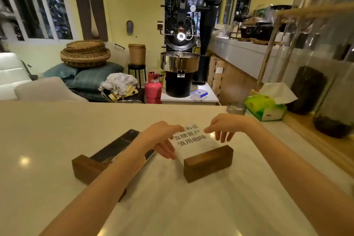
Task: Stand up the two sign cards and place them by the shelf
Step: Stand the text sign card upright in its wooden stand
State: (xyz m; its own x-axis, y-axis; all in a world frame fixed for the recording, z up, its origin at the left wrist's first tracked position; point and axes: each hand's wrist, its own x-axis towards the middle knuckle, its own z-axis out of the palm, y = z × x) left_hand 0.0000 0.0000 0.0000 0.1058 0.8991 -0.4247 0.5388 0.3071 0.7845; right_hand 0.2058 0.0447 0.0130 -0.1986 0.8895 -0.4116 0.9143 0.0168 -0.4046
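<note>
Right sign card point(193, 140): clear acrylic sheet with black printed characters, slotted into a dark walnut-coloured wooden block base point(208, 163). It lies flat on the pale marble-look desk point(57, 130), sheet pointing away from the person, base nearest.

Left sign card point(115, 147): same build, dark printed panel, wooden base point(86, 168) at the near-left, also lying flat, partly under the left forearm.

Handling guess: the block carries most of the weight, the sheet is stiff, thin and slick. Acrylic likely scratches and may pull out of the slot if levered by its far edge alone. Better to pinch the sheet edges low, or take the block itself, and pivot on the base's bottom edge. Polished desk, so the base may skid while tipping.

Left hand point(164, 140): fingers spread, resting at the sheet's left edge, no closed grip visible.
Right hand point(220, 128): fingers loosely curled, hovering at the sheet's far-right corner; contact unclear.

Wooden shelf frame point(268, 59) is off to the right, beyond a green tissue box point(264, 107) and a small glass point(236, 108). Neither card is standing yet.
</note>
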